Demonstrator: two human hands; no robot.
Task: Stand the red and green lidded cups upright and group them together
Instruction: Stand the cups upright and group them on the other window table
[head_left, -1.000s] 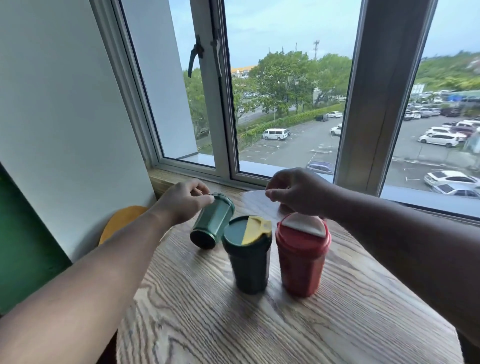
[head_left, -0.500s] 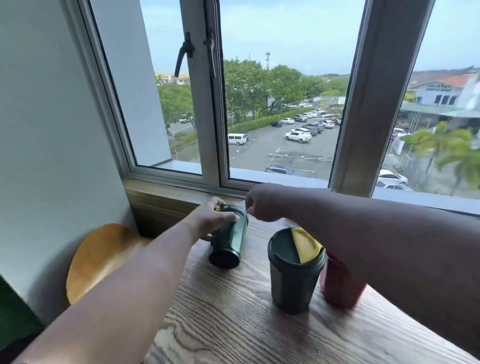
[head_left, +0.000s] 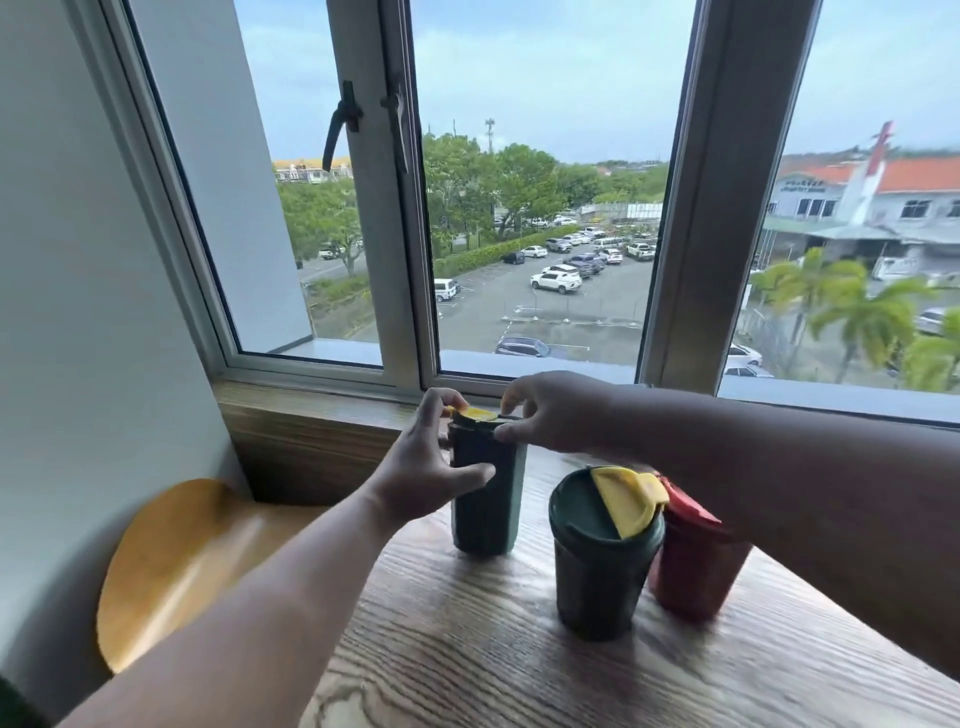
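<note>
From the head camera, the far green cup (head_left: 485, 493) now stands upright on the wooden table (head_left: 519, 649), just left of the near green cup (head_left: 602, 561) and the red cup (head_left: 696, 561), which stand touching each other. The left hand (head_left: 423, 467) grasps its side, the right hand (head_left: 550, 413) pinches its yellow-flapped lid. Judging from this, righting is done; only closing the small gap and letting go remain. Half a second ago this cup leaned tilted under the left hand, and the right hand hovered clenched beside it

wooden table (head_left: 519, 649): two green cups (head_left: 485, 499), red cup (head_left: 696, 566).
</note>
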